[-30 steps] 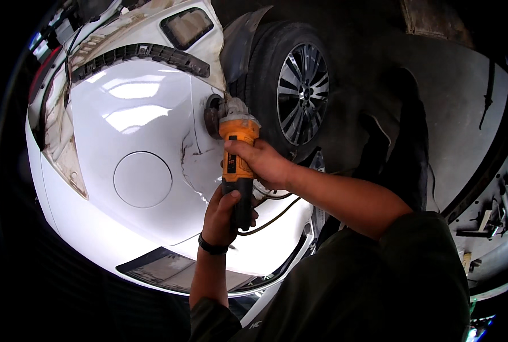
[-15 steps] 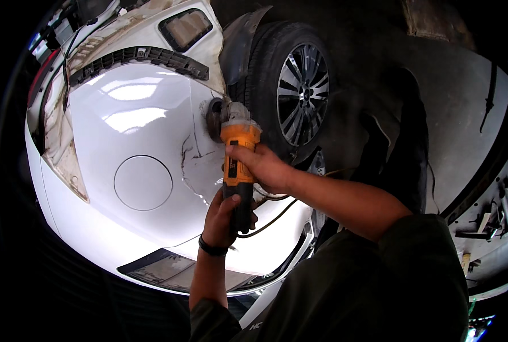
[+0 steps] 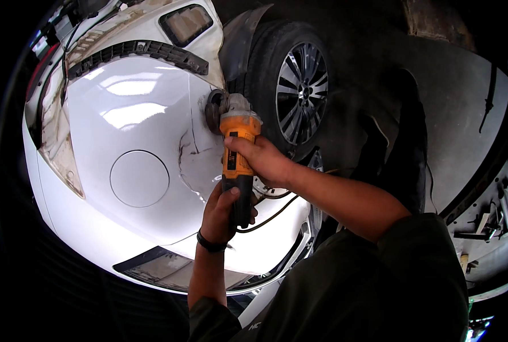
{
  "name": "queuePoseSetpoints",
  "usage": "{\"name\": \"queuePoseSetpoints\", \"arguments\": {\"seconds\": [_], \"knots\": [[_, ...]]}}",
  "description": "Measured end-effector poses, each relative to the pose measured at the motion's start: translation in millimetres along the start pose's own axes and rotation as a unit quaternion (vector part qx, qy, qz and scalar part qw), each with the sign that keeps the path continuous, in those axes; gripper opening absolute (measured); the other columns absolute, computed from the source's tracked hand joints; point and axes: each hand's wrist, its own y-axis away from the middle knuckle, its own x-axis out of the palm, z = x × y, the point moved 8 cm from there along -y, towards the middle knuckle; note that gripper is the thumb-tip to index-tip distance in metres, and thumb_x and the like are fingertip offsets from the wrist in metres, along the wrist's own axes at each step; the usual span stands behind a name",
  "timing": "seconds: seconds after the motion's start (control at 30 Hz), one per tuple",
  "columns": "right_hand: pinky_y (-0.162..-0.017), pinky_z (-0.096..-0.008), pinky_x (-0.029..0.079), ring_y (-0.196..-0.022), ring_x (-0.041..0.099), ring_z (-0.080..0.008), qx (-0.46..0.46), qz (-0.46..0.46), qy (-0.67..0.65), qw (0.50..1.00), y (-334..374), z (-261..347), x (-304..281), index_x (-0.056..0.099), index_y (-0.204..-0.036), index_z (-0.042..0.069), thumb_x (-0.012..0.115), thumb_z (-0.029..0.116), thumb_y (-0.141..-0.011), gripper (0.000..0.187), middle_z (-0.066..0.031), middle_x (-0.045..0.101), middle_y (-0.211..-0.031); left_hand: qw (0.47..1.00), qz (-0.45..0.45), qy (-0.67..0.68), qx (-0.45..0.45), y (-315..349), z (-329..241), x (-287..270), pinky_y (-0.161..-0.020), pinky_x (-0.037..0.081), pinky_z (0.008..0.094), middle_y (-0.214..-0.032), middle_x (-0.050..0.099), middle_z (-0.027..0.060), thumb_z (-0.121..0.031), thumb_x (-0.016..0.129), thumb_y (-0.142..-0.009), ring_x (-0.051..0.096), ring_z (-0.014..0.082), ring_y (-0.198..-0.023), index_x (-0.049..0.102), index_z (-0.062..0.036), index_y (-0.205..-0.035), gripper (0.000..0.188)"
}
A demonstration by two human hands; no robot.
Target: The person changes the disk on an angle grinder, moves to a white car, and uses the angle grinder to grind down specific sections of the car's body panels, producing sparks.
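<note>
An orange and black angle grinder (image 3: 240, 122) is held in both my hands, its head pointing away from me. My left hand (image 3: 219, 211) wraps the black rear handle. Around the orange body closes my right hand (image 3: 263, 159), thumb across its top. The dark round disc (image 3: 213, 112) stands on edge at the white car body panel (image 3: 151, 108), near the wheel arch; whether it touches cannot be made out. Cracks and scraped patches (image 3: 190, 153) run through the paint beside the grinder. A black cord (image 3: 274, 219) trails from the handle's end.
A tyre with a multi-spoke wheel (image 3: 302, 93) stands right of the grinder. A round fuel flap (image 3: 140, 178) is in the panel, and a black bracket strip (image 3: 142, 52) lines its far edge. At right, tools lie on a grey surface (image 3: 493, 228). My feet are beyond the wheel.
The grinder and both hands have shifted very slightly away from me and left relative to the panel's edge. The whole view has also moved a little. Both grips stay the same.
</note>
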Motion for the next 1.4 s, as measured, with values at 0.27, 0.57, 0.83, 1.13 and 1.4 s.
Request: {"name": "queuePoseSetpoints", "arguments": {"seconds": [0.27, 0.57, 0.83, 1.13, 1.4], "knots": [[-0.089, -0.0342, 0.057, -0.101, 0.067, -0.0196, 0.014, -0.005, 0.041, 0.999, 2, -9, -5, 0.053, -0.127, -0.002, 0.071, 0.040, -0.095, 0.056, -0.0099, 0.064, -0.108, 0.998, 0.025, 0.065, -0.005, -1, 18, -6, -0.059, 0.059, 0.0336, -0.092, 0.067, 0.0155, -0.032, 0.061, -0.095, 0.070, 0.0231, -0.070, 0.046, -0.0028, -0.127, 0.046], [-0.088, -0.0344, 0.057, -0.097, 0.069, -0.0204, 0.019, -0.002, 0.079, 0.997, 9, -29, -8, 0.052, -0.127, -0.002, 0.072, 0.043, -0.094, 0.060, -0.0111, 0.065, -0.107, 0.996, 0.022, 0.088, -0.004, 8, 52, -15, -0.058, 0.059, 0.0343, -0.093, 0.067, 0.0155, -0.035, 0.057, -0.098, 0.069, 0.0229, -0.070, 0.046, -0.0028, -0.127, 0.044], [-0.084, -0.0334, 0.058, -0.094, 0.069, -0.0193, 0.065, -0.026, 0.084, 0.994, 17, -57, -17, 0.055, -0.124, -0.002, 0.071, 0.038, -0.095, 0.052, -0.0102, 0.066, -0.105, 0.994, 0.032, 0.103, 0.010, 12, 81, -20, -0.057, 0.058, 0.0335, -0.093, 0.066, 0.0148, -0.038, 0.055, -0.100, 0.069, 0.0215, -0.070, 0.050, -0.0013, -0.123, 0.043], [-0.084, -0.0336, 0.058, -0.094, 0.069, -0.0192, 0.062, -0.007, 0.110, 0.992, 16, -90, -31, 0.054, -0.127, -0.001, 0.071, 0.035, -0.096, 0.050, -0.0091, 0.066, -0.105, 0.990, 0.022, 0.135, 0.014, 18, 119, -27, -0.057, 0.058, 0.0326, -0.091, 0.065, 0.0142, -0.039, 0.055, -0.100, 0.068, 0.0208, -0.069, 0.051, -0.0006, -0.123, 0.045], [-0.088, -0.0337, 0.056, -0.098, 0.067, -0.0190, 0.060, -0.028, 0.186, 0.980, 23, -99, -36, 0.054, -0.128, -0.003, 0.072, 0.037, -0.095, 0.055, -0.0097, 0.066, -0.109, 0.975, 0.046, 0.215, 0.013, 18, 150, -26, -0.063, 0.057, 0.0357, -0.091, 0.066, 0.0137, -0.035, 0.053, -0.096, 0.067, 0.0221, -0.070, 0.050, -0.0020, -0.122, 0.042]]}}
